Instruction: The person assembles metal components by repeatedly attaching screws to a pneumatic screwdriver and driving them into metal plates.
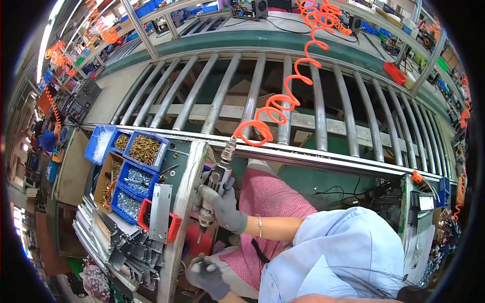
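Observation:
My right hand [226, 208], in a grey glove, is wrapped round the body of an air screwdriver [219, 174]. The tool's bit points down, over the gap beside the bench edge. An orange coiled air hose [273, 113] joins its top end. Lower down, my left hand [208, 276], also gloved in grey, is held near my lap with its fingers curled in. What those fingers hold, if anything, is too small to tell. Left of the tool, a flat metal plate [160, 212] leans on a red bin [174, 227] at the bench edge.
Blue bins of brass screws [145, 150] and silver screws [138, 180] stand on the left bench. Several bent metal brackets [134, 257] are piled in front of them. A whitish post [183, 212] borders the bench. Beyond runs a roller conveyor [252, 91].

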A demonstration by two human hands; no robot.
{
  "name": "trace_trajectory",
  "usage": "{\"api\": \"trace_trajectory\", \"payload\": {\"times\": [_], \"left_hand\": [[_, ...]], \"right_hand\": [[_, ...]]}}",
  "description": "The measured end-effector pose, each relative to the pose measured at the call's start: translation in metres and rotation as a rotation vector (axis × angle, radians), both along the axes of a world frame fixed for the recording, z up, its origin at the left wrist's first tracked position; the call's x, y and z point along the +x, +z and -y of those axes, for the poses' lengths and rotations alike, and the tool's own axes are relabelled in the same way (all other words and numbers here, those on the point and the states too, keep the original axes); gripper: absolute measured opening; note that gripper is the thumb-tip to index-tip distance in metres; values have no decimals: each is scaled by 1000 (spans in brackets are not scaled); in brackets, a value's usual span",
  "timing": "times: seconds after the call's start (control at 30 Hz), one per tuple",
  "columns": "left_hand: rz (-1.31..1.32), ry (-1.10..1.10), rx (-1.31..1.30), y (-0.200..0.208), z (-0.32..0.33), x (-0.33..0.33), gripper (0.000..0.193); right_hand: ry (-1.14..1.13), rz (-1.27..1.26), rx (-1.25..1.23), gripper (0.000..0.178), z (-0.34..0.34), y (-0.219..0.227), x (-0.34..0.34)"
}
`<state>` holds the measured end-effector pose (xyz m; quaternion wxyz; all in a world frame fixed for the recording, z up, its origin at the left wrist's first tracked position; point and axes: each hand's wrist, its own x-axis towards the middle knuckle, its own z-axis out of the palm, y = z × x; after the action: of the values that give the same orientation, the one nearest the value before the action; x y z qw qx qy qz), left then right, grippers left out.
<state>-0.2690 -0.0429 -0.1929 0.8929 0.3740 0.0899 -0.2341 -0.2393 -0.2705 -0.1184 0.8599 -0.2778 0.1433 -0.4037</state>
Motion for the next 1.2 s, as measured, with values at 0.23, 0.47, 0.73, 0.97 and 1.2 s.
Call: {"api": "trace_trajectory", "payload": {"times": [0.23,0.47,0.73,0.97,1.2], "left_hand": [[-175,-42,-337,-20,33,-33,23],[-80,-26,-131,-1,40,-32,22],[-132,-3,-209,-5,48,-31,24],[-189,-89,-393,6,48,-29,22],[-166,23,-177,5,48,-28,25]], "right_hand": [[64,-50,39,15,-8,-2,-16],[195,-30,-71,32,-5,-11,-30],[173,-6,-42,22,4,-2,-34],[208,-28,-61,34,2,-6,-37],[96,1,-56,16,-2,5,-34]]}}
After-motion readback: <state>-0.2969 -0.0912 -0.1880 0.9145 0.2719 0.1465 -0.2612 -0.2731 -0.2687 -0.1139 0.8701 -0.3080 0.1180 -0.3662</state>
